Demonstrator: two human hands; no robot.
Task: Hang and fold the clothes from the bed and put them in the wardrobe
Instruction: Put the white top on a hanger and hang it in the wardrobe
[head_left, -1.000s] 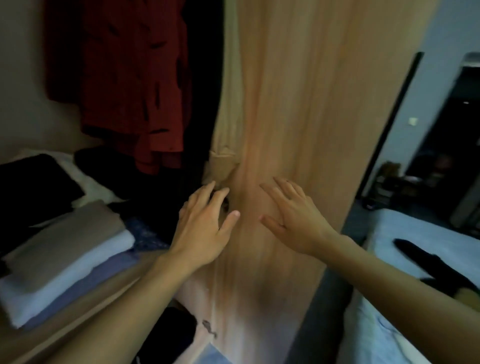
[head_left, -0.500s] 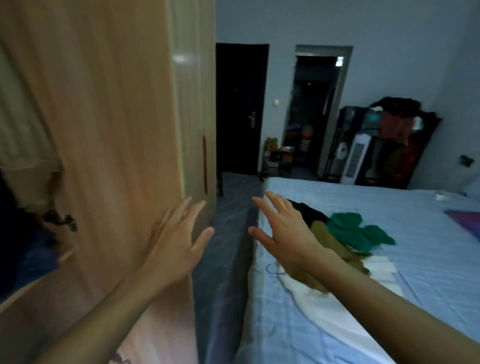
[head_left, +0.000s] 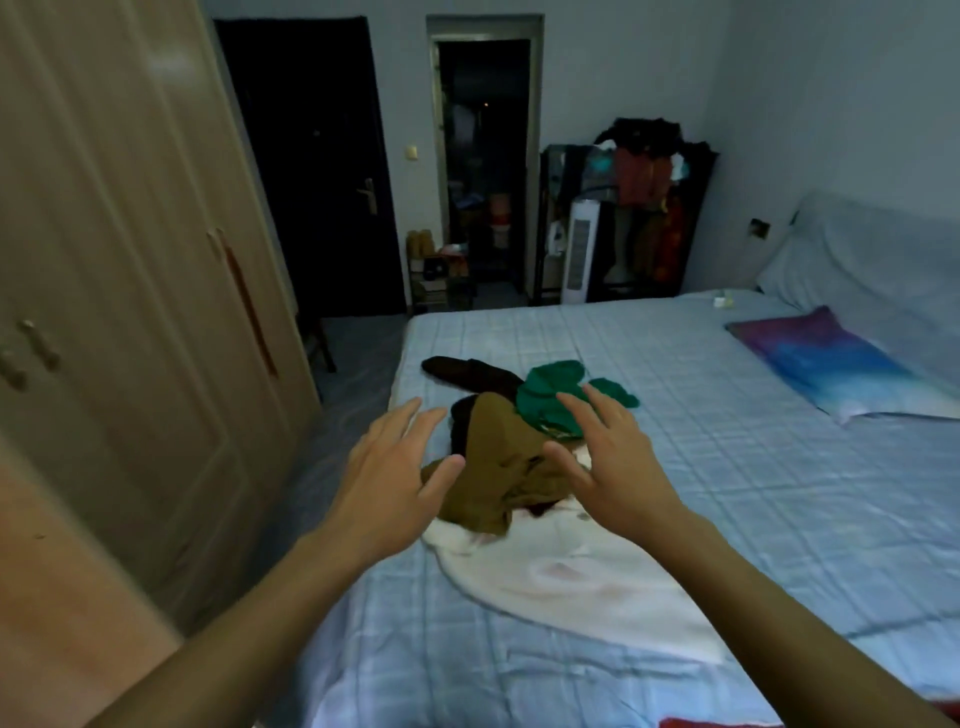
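Clothes (head_left: 506, 462) in heap on bed (head_left: 737, 499)

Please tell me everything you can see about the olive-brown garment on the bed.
The olive-brown garment is soft cloth, crumpled in a heap; its kind cannot be told. It lies on the bed, its near edge over a white cloth, a green garment and a dark garment at its far side. The left hand and right hand hover open before it.

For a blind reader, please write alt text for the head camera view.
The left hand and right hand, both open, hover over clothes on a pale blue checked bed: an olive-brown garment, a green garment, a dark garment, a white cloth beneath. A light wooden wardrobe stands at left.
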